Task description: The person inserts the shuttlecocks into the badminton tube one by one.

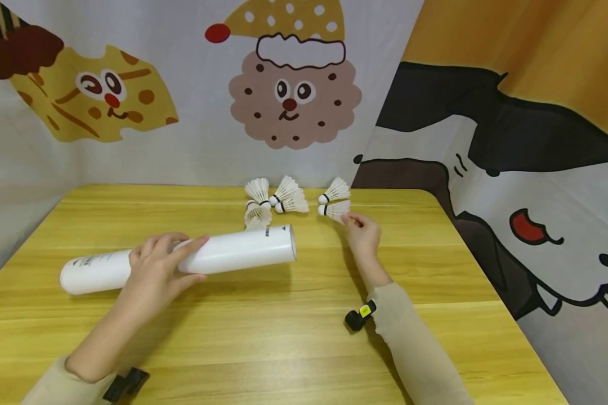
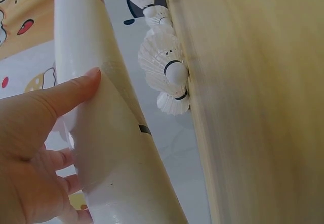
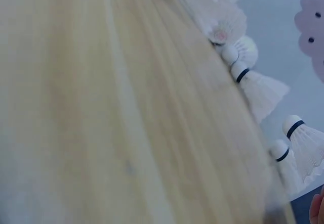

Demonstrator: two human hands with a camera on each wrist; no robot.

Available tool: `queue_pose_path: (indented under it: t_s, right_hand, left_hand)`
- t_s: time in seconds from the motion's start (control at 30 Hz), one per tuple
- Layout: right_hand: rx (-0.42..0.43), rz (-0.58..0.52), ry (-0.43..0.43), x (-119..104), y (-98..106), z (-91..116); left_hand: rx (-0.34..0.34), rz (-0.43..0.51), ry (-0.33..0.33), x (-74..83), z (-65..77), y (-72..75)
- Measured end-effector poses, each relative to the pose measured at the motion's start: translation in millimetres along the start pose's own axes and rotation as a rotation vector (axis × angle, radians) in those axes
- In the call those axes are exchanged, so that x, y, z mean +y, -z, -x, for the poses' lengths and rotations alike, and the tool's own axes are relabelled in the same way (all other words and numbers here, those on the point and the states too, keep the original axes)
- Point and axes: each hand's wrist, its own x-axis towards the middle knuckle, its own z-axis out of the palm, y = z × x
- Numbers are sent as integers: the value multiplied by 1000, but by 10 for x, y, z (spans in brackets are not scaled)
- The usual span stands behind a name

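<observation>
My left hand holds a long white tube around its middle, thumb on one side and fingers over the other. The tube lies slantwise above the table, its right end raised, with small dark print near both ends. In the left wrist view, the thumb presses along the tube's side. My right hand pinches the feather skirt of a white shuttlecock, whose cork points left. Just behind it is another shuttlecock. Only the fingertips of this hand show at the right wrist view's edge.
Several more shuttlecocks cluster at the back of the wooden table, beyond the tube's right end. A white cloth with cartoon prints hangs behind the table's back edge, and another printed cloth hangs along the right side.
</observation>
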Motion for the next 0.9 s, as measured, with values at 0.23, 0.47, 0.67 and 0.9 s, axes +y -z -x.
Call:
queue_pose_path:
  t_s: [0.23, 0.47, 0.67, 0.9]
  right_hand:
    - [-26, -95, 91, -122, 170, 112]
    - [-89, -194, 274, -400, 332, 322]
    - [-162, -234, 367, -674, 448, 527]
    - [-216, -292, 394, -731, 507, 612]
  left_hand:
    - [3, -1, -2, 2, 0, 3]
    - [3, 0, 3, -3, 3, 8]
    - [-5, 11, 11, 4, -5, 16]
    - [-7, -1, 8, 11, -10, 12]
